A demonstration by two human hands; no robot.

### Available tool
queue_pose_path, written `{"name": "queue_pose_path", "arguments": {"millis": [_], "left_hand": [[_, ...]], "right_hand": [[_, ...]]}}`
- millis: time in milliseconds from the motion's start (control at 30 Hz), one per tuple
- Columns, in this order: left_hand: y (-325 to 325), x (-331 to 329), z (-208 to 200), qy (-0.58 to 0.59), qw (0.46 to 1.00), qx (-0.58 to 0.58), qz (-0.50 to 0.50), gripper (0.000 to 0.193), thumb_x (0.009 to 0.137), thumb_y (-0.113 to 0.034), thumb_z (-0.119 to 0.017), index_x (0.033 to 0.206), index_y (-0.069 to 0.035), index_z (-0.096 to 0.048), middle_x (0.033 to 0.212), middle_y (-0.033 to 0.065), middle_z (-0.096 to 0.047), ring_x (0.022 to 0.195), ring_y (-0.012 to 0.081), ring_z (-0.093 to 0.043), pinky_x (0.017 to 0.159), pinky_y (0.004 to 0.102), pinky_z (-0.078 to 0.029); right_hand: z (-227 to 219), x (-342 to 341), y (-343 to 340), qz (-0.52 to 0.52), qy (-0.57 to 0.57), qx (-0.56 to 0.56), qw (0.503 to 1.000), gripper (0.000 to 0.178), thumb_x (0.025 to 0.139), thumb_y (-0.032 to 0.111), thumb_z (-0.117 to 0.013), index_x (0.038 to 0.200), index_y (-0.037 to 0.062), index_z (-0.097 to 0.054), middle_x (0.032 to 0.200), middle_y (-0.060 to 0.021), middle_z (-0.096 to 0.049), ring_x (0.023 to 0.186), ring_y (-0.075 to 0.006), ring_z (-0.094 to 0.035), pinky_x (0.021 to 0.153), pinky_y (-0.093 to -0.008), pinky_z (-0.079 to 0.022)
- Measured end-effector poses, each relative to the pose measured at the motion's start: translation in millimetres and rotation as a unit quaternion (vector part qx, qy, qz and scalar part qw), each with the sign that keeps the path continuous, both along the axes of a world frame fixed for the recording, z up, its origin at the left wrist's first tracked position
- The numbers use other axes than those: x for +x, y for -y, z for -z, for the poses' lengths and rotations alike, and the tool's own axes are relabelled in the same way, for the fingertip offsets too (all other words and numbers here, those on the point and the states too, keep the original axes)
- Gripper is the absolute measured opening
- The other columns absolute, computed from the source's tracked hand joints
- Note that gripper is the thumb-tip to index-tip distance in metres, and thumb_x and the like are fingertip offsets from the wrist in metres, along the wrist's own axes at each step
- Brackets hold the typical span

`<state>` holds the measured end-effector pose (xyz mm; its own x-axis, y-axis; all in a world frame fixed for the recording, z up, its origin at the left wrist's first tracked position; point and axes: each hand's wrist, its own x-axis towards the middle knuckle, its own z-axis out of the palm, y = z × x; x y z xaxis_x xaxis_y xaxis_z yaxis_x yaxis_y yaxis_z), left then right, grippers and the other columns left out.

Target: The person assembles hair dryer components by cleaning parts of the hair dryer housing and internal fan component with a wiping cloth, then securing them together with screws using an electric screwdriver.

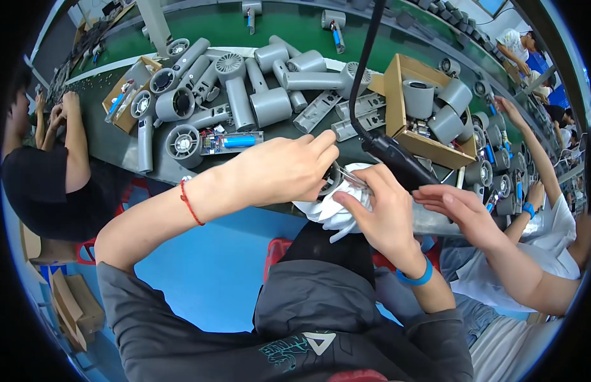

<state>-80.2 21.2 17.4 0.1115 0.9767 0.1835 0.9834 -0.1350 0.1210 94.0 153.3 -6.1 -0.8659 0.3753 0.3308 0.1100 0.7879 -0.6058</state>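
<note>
My left hand, with a red string at its wrist, bends its fingers down onto a small round grey fan housing. The fingers are closed, and what their tips pinch is hidden. From the right, my right hand, wearing a blue wristband, closes around the housing and thin shiny pieces beside it. Its thumb is stretched along the near side. Just below both hands lies a bunched white, strip-like material at the table's near edge. A black corded hand tool hangs just beyond my right hand.
Grey handheld-fan bodies and open shells crowd the table ahead. A cardboard box of grey cylinders stands right of them. Another person's hand reaches in close beside my right hand. A co-worker sits at left.
</note>
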Motion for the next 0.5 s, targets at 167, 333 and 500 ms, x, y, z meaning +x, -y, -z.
{"name": "queue_pose_path", "arguments": {"millis": [167, 333, 500], "left_hand": [[0.7, 0.2, -4.2, -0.082, 0.996, 0.0, 0.044, 0.025, 0.077, -0.016, -0.068, 0.087, 0.003, -0.056, 0.098, 0.0148, -0.054, 0.076, 0.0238, -0.066, 0.061, 0.0335, -0.056], [-3.9, -1.4, -17.8, -0.155, 0.984, -0.005, 0.092, 0.018, 0.078, -0.013, -0.065, 0.085, 0.001, -0.058, 0.095, 0.0112, -0.054, 0.081, 0.0224, -0.062, 0.07, 0.0335, -0.054], [-1.2, -8.1, -12.1, -0.14, 0.985, 0.021, 0.098, 0.016, 0.078, -0.013, -0.062, 0.087, 0.0, -0.058, 0.091, 0.0092, -0.055, 0.084, 0.0211, -0.059, 0.072, 0.0325, -0.052]], "right_hand": [[0.6, 2.7, 6.9, 0.021, 0.002, 0.03, 0.999, 0.032, 0.075, 0.018, -0.082, 0.098, 0.0018, -0.066, 0.09, -0.0098, -0.062, 0.076, -0.0277, -0.063, 0.065, -0.0347, -0.049], [-0.8, 4.1, 9.6, 0.031, 0.019, 0.024, 0.999, 0.031, 0.077, 0.018, -0.081, 0.099, 0.0021, -0.066, 0.092, -0.0107, -0.063, 0.08, -0.0295, -0.065, 0.067, -0.0359, -0.051], [4.2, 7.1, 11.3, 0.041, 0.002, 0.015, 0.999, 0.028, 0.079, 0.018, -0.079, 0.099, 0.0023, -0.067, 0.093, -0.0106, -0.064, 0.082, -0.0289, -0.068, 0.066, -0.0358, -0.051]]}}
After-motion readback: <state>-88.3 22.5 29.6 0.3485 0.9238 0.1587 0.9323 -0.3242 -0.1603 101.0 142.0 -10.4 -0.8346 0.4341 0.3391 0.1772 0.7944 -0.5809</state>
